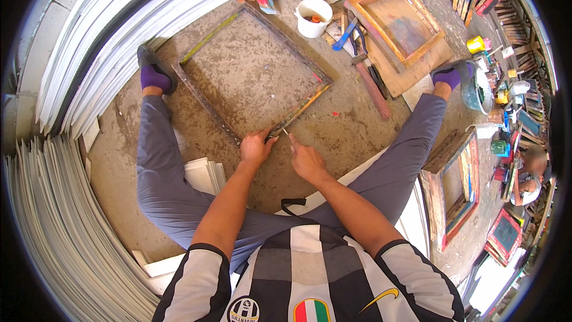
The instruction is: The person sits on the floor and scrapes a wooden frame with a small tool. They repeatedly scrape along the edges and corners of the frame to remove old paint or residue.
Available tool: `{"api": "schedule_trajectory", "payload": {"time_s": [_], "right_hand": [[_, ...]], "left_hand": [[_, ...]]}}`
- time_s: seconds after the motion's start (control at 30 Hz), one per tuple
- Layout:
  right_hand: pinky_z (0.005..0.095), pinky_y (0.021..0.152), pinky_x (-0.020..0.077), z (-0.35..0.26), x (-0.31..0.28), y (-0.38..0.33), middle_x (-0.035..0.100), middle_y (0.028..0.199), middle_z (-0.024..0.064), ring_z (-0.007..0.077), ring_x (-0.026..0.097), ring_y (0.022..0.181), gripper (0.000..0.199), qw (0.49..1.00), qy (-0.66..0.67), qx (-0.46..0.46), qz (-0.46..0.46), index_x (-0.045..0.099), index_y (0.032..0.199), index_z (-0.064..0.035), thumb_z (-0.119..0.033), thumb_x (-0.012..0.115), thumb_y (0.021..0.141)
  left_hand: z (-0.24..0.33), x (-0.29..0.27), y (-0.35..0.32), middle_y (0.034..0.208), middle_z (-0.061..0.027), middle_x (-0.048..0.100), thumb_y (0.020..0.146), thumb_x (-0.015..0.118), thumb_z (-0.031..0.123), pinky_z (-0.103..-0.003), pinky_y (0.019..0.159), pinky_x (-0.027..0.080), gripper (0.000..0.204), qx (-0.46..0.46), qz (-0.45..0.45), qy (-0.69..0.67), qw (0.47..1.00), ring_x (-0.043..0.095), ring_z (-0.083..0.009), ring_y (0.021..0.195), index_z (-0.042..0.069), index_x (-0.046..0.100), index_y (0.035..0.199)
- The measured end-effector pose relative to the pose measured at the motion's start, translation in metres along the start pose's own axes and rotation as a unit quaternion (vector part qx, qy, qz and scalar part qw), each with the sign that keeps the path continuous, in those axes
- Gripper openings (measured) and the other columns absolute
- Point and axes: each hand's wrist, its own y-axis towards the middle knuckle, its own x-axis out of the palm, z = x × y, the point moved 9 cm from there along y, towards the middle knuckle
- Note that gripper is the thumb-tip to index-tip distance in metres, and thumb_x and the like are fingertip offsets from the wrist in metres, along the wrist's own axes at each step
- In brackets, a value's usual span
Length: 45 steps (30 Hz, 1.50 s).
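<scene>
A worn, dark wooden frame (208, 107) lies on the floor between my spread legs, with yellow-green paint along its far left side and orange along its right side. My left hand (256, 148) is closed on the frame's near corner, fingers against the wood. Just right of it, my right hand (307, 161) grips a thin tool whose narrow, pale tip (285, 132) points at the frame's near right side. The rest of that tool is hidden in my fist, so its kind does not show.
A white bucket (313, 18) stands beyond the frame. Right of it lie a hammer (370, 88), a blue-handled tool (345, 34) and another wooden frame (396, 24) on a board. White sheets (65, 203) are stacked at left. Another person (529, 182) is at far right.
</scene>
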Motion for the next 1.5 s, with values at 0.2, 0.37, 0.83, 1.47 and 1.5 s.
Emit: {"api": "schedule_trajectory", "payload": {"time_s": [0.2, 0.37, 0.83, 1.47, 1.5], "right_hand": [[0.0531, 0.086, 0.0561, -0.018, -0.008, -0.002, 0.071, 0.111, 0.0249, 0.0411, 0.07, 0.1, 0.061, 0.998, -0.045, 0.023, -0.033, 0.041, 0.155, -0.0123, -0.013, 0.052, 0.095], [0.0508, 0.087, 0.0567, -0.026, 0.005, 0.006, 0.071, 0.106, 0.028, 0.0428, 0.07, 0.099, 0.064, 0.993, -0.118, 0.011, -0.016, 0.037, 0.155, -0.0026, -0.011, 0.051, 0.093], [0.0496, 0.098, 0.0502, -0.003, 0.032, 0.015, 0.062, 0.126, 0.0302, 0.0456, 0.062, 0.115, 0.066, 0.99, 0.128, 0.067, -0.004, 0.031, 0.159, -0.009, -0.017, 0.055, 0.097], [0.0362, 0.071, 0.0536, 0.021, 0.033, 0.019, 0.063, 0.083, 0.0132, 0.0206, 0.06, 0.069, 0.042, 0.987, 0.09, -0.061, 0.117, 0.054, 0.147, -0.0158, -0.023, 0.05, 0.106], [0.0335, 0.067, 0.0531, 0.013, 0.023, 0.013, 0.061, 0.078, 0.0097, 0.0175, 0.056, 0.064, 0.041, 0.991, -0.008, -0.058, 0.117, 0.055, 0.147, -0.0174, -0.023, 0.051, 0.106]], "left_hand": [[0.0, -0.002, 0.001, 0.109, -0.0168, 0.073, 0.087, 0.076, 0.038, -0.045, 0.086, 0.056, 0.044, 0.003, -0.008, 0.008, 1.0, 0.069, -0.0367, 0.098, 0.009, 0.074, 0.12], [0.004, 0.0, 0.003, 0.106, -0.0144, 0.073, 0.087, 0.076, 0.037, -0.044, 0.082, 0.057, 0.044, 0.036, -0.009, 0.011, 0.999, 0.07, -0.0344, 0.094, 0.008, 0.074, 0.12], [0.005, 0.001, 0.005, 0.101, -0.014, 0.073, 0.088, 0.074, 0.039, -0.044, 0.078, 0.057, 0.043, 0.027, -0.041, 0.036, 0.998, 0.07, -0.0348, 0.091, 0.009, 0.074, 0.119], [-0.005, 0.002, 0.003, 0.111, -0.0139, 0.073, 0.088, 0.075, 0.044, -0.044, 0.085, 0.057, 0.047, 0.006, -0.047, 0.03, 0.998, 0.069, -0.0331, 0.102, 0.009, 0.074, 0.119], [-0.008, 0.003, 0.002, 0.111, -0.0138, 0.073, 0.087, 0.075, 0.044, -0.044, 0.085, 0.057, 0.048, 0.002, -0.048, 0.032, 0.998, 0.069, -0.0331, 0.103, 0.009, 0.074, 0.119]]}}
